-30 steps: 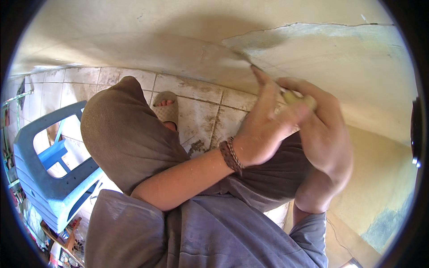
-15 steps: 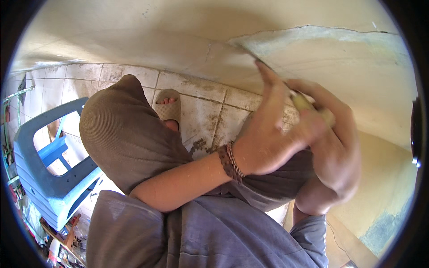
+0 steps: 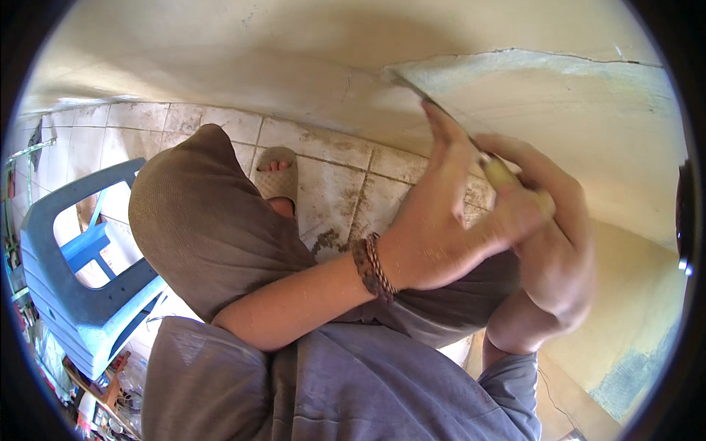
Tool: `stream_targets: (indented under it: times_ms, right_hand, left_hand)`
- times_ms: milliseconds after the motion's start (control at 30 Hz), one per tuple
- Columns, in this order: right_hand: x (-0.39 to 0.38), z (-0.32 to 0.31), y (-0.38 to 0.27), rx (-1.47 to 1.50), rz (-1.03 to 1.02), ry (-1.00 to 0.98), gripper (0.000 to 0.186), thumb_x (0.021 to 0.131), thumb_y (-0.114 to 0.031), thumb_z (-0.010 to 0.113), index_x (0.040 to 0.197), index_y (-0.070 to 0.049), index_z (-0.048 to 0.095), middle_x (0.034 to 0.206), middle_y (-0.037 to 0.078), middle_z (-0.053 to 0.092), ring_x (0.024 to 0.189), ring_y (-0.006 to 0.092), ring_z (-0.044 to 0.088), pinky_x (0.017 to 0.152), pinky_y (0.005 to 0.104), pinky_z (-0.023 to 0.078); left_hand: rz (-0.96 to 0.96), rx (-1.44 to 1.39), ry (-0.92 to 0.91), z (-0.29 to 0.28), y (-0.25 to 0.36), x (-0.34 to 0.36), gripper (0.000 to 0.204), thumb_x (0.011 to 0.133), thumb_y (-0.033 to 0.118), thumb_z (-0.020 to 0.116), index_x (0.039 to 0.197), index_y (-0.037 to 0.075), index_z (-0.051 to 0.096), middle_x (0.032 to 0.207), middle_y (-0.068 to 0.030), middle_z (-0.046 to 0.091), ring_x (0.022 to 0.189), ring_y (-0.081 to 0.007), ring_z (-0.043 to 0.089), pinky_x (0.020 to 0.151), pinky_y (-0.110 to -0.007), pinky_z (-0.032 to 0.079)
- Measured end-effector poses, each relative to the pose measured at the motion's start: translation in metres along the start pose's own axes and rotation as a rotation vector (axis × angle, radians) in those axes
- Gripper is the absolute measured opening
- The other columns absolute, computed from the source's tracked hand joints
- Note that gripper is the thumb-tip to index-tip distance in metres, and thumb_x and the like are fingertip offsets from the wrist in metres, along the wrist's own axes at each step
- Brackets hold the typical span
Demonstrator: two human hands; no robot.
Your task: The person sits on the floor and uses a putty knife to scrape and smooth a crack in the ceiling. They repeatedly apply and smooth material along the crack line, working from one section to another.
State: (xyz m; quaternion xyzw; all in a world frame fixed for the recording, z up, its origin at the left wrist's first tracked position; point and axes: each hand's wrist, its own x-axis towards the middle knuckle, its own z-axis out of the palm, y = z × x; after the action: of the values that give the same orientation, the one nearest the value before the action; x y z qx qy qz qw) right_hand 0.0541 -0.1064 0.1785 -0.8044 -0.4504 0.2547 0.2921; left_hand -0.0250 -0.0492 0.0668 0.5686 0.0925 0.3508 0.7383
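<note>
A scraper point(image 3: 458, 128) with a thin dark blade, seen nearly edge on, and a yellowish handle slants up to the wall point(image 3: 331, 44). The far end of its blade meets the wall beside a patch of peeled, pale-blue surface point(image 3: 471, 67). My right hand point(image 3: 555, 198) is closed around the handle, its fingers partly hidden behind my left hand. My left hand point(image 3: 434, 228), with braided bracelets point(image 3: 373, 268) at the wrist, lies along the scraper. Its fingers press near the blade and its thumb crosses over by the handle and my right hand.
My bent knee point(image 3: 198, 198) and sandalled foot point(image 3: 277, 173) are close to the wall, over stained white floor tiles point(image 3: 334, 151). A blue plastic chair point(image 3: 55, 257) stands at left, with clutter behind it. Another wall point(image 3: 625, 294) rises at right, with a worn blue patch.
Both hands have shifted only slightly, the left one a little leftward. The blade now shows more clearly, its far end slightly lower and to the right along the wall.
</note>
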Motion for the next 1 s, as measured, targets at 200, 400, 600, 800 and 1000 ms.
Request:
stream_targets:
  times_ms: [200,400,600,800,1000]
  right_hand:
    - [0.003,-0.010,-0.003,0.139,0.038,-0.106,0.030,0.094,-0.003,0.050,0.121,0.008,0.058,0.112,0.015,0.065,0.090,0.0132,0.058,0.075,0.0220,0.047]
    - [0.011,-0.001,0.007,0.240,0.157,-0.092,0.030,0.093,-0.006,0.050,0.119,0.003,0.062,0.086,0.003,0.061,0.063,0.0023,0.045,0.054,0.0173,0.036]
    - [0.010,-0.010,0.008,0.258,0.170,-0.135,0.029,0.093,-0.007,0.055,0.119,0.003,0.062,0.088,0.003,0.063,0.057,0.0018,0.042,0.049,0.0163,0.031]
    - [0.009,-0.014,0.016,0.203,0.116,-0.120,0.028,0.093,-0.004,0.053,0.117,0.006,0.062,0.106,0.013,0.066,0.057,0.0029,0.045,0.045,0.0167,0.033]
    - [0.013,-0.014,0.015,0.264,0.147,-0.128,0.028,0.093,-0.006,0.052,0.114,0.009,0.062,0.101,0.011,0.067,0.055,0.0028,0.045,0.043,0.0174,0.033]
  left_hand:
    - [0.022,0.058,-0.009,-0.001,-0.002,0.002,0.096,0.088,0.047,0.065,0.129,-0.025,0.017,0.135,-0.0419,0.023,0.136,-0.0434,0.023,0.116,-0.047,0.014]
    - [0.044,0.109,0.001,-0.003,-0.004,0.004,0.101,0.088,0.048,0.065,0.130,-0.027,0.011,0.137,-0.0442,0.018,0.137,-0.0452,0.020,0.116,-0.047,0.012]
    - [0.059,0.157,0.013,-0.003,-0.005,0.004,0.107,0.087,0.050,0.064,0.131,-0.028,0.006,0.138,-0.0465,0.013,0.138,-0.0470,0.016,0.117,-0.047,0.011]
    - [0.059,0.180,0.015,-0.003,-0.008,0.004,0.112,0.087,0.051,0.064,0.132,-0.030,0.001,0.139,-0.0488,0.009,0.139,-0.0489,0.013,0.117,-0.048,0.010]
    - [0.013,0.177,0.042,-0.007,-0.011,0.005,0.115,0.087,0.053,0.064,0.132,-0.030,-0.001,0.138,-0.0507,0.007,0.139,-0.0503,0.014,0.117,-0.046,0.012]
